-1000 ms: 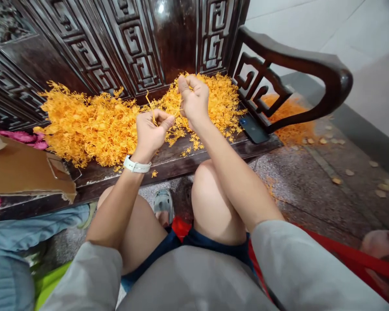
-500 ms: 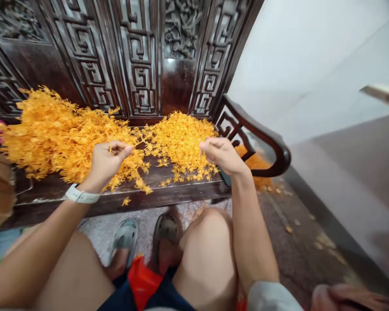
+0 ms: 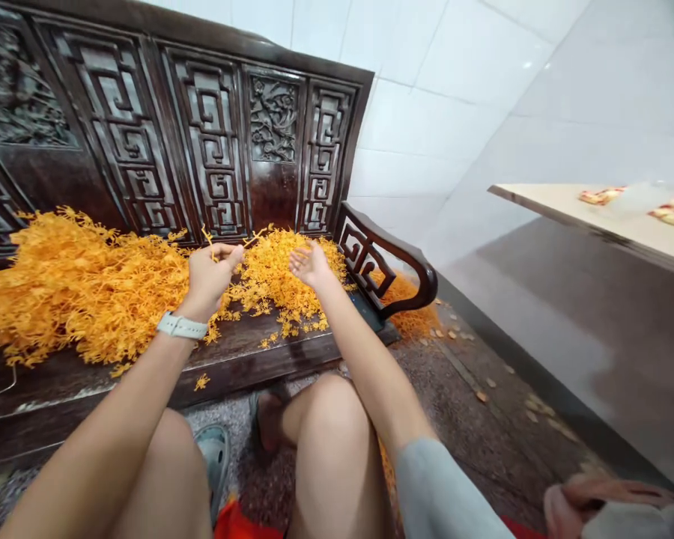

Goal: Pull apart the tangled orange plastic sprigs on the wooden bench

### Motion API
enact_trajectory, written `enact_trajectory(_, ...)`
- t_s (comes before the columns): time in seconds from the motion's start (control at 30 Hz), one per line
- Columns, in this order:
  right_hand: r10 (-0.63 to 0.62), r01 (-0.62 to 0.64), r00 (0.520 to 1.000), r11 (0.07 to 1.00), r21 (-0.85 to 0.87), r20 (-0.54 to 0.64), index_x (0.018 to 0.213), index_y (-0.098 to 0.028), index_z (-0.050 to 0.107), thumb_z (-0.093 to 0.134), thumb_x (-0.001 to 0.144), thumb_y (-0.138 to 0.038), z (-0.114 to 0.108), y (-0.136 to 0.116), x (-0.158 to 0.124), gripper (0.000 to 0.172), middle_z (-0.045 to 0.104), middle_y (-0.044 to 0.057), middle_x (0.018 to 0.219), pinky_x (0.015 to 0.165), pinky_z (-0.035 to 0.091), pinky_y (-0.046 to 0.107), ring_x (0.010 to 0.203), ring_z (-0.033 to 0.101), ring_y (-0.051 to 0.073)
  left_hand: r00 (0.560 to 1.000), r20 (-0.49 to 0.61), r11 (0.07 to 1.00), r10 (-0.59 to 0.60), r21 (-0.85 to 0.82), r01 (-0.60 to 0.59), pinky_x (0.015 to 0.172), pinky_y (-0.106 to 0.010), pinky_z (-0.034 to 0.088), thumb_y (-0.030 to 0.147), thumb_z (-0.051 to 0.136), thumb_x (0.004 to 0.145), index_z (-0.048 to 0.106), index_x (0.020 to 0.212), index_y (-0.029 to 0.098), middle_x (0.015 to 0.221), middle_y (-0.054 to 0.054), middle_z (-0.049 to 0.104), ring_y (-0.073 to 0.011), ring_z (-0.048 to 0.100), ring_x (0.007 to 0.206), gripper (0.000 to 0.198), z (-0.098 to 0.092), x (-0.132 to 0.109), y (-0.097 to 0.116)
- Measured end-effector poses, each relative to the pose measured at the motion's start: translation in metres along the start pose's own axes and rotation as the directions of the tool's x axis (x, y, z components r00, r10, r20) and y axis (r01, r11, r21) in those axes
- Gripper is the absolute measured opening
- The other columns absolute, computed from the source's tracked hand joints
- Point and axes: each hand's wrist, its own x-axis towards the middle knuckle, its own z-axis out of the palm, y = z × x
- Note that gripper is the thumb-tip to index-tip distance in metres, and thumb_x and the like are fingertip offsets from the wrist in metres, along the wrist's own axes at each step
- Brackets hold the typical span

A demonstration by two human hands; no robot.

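Note:
A big heap of orange-yellow artificial flower sprigs (image 3: 84, 288) lies along the seat of a dark carved wooden bench (image 3: 241, 355). A smaller pile of loose orange blossoms (image 3: 281, 277) sits toward the bench's right end. My left hand (image 3: 210, 273), with a white watch on the wrist, is closed on a thin orange sprig (image 3: 209, 239) that sticks up above it. My right hand (image 3: 308, 263) hovers over the smaller pile, palm turned up and fingers loosely spread, with nothing in it.
The bench's curved armrest (image 3: 393, 269) stands at the right, with more orange blossoms (image 3: 410, 318) on the floor behind it. A pale tabletop (image 3: 589, 217) juts in at the far right. My knees and sandalled feet are below the bench edge.
My hands have moved apart and my right hand has opened over the small pile. The camera has tilted upward, so the bench back and wall show more.

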Motion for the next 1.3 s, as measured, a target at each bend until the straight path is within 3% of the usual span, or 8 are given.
enact_trajectory(0.4,-0.248,0.601,0.637,0.752,-0.269,0.73,0.074,-0.019,0.062,0.074,0.095,-0.047,0.002,0.044,-0.093,0.037,0.057,-0.006,0.055,0.045,0.037,0.018,0.044,0.044,0.007,0.963,0.137,0.909,0.234,0.321,-0.266,0.063,-0.031,0.041,0.03,0.073,0.075,0.076,0.073,0.018,0.07,-0.004,0.073,-0.0182,0.059,0.063,0.013,-0.001,0.028,-0.015)
enact_trajectory(0.47,0.257,0.592,0.35,0.684,-0.425,0.901,0.077,-0.018,0.071,0.076,0.094,-0.043,0.0,0.042,-0.126,0.03,0.068,-0.001,0.064,0.047,0.043,0.02,0.046,0.052,0.009,0.979,0.065,0.891,0.193,0.407,-0.203,0.062,-0.031,0.039,0.028,0.071,0.073,0.076,0.071,0.018,0.065,-0.003,0.069,-0.0175,0.056,0.06,0.011,-0.017,0.041,-0.026)
enact_trajectory(0.53,0.634,0.55,-0.196,0.703,-0.451,0.748,0.091,-0.015,0.08,0.072,0.097,-0.034,0.0,0.037,-0.151,0.021,0.08,0.011,0.09,0.067,0.058,0.024,0.069,0.074,0.016,0.985,-0.022,0.9,0.174,0.409,-0.15,0.063,-0.031,0.04,0.027,0.07,0.073,0.076,0.072,0.017,0.065,-0.003,0.069,-0.0176,0.058,0.062,0.012,-0.031,0.052,-0.038)
enact_trajectory(0.6,0.616,0.441,-0.361,0.774,-0.454,0.7,0.088,-0.017,0.083,0.081,0.09,-0.036,0.002,0.031,-0.152,0.02,0.081,0.015,0.093,0.077,0.061,0.025,0.083,0.08,0.022,0.991,-0.041,0.942,0.13,0.315,-0.111,0.066,-0.031,0.044,0.031,0.071,0.075,0.077,0.076,0.016,0.071,-0.005,0.072,-0.0185,0.062,0.067,0.016,-0.039,0.055,-0.048)
enact_trajectory(0.73,0.093,0.248,0.517,0.935,-0.253,0.851,0.066,-0.021,0.069,0.077,0.087,-0.055,0.008,0.047,-0.1,0.041,0.066,0.001,0.062,0.047,0.048,0.018,0.053,0.058,0.01,0.998,0.052,0.988,0.047,0.146,-0.054,0.065,-0.03,0.049,0.045,0.076,0.078,0.078,0.084,0.015,0.079,-0.007,0.076,-0.0171,0.064,0.066,0.03,-0.04,0.044,-0.059)
enact_trajectory(0.8,-0.064,0.248,0.713,0.954,-0.167,0.698,0.066,-0.021,0.061,0.052,0.103,-0.05,0.005,0.078,-0.074,0.048,0.056,-0.005,0.058,0.04,0.039,0.015,0.047,0.041,0.007,0.999,0.004,0.997,0.039,0.067,-0.039,0.067,-0.029,0.051,0.047,0.078,0.078,0.077,0.087,0.015,0.082,-0.008,0.077,-0.0164,0.065,0.068,0.034,-0.036,0.038,-0.056)
enact_trajectory(1.03,0.166,-0.168,0.89,0.985,-0.033,0.425,0.093,-0.016,0.075,0.062,0.098,-0.035,-0.026,0.195,-0.078,0.023,0.062,0.0,0.067,0.045,0.037,0.018,0.05,0.046,0.009,0.993,-0.036,0.955,0.111,-0.272,-0.116,0.083,-0.031,0.059,0.054,0.077,0.089,0.067,0.092,0.023,0.097,-0.007,0.08,-0.015,0.074,0.083,0.033,-0.023,0.028,-0.017)
enact_trajectory(1.3,-0.02,-0.044,0.779,0.995,0.086,0.626,0.126,-0.025,0.064,0.054,0.103,-0.056,0.013,0.152,-0.116,0.04,0.076,0.009,0.127,0.075,0.061,0.031,0.094,0.072,0.019,0.982,0.135,0.944,0.131,-0.319,-0.082,0.066,-0.029,0.059,0.069,0.057,0.1,0.062,0.082,0.026,0.075,-0.003,0.069,-0.014,0.067,0.068,0.047,-0.037,0.021,0.027)
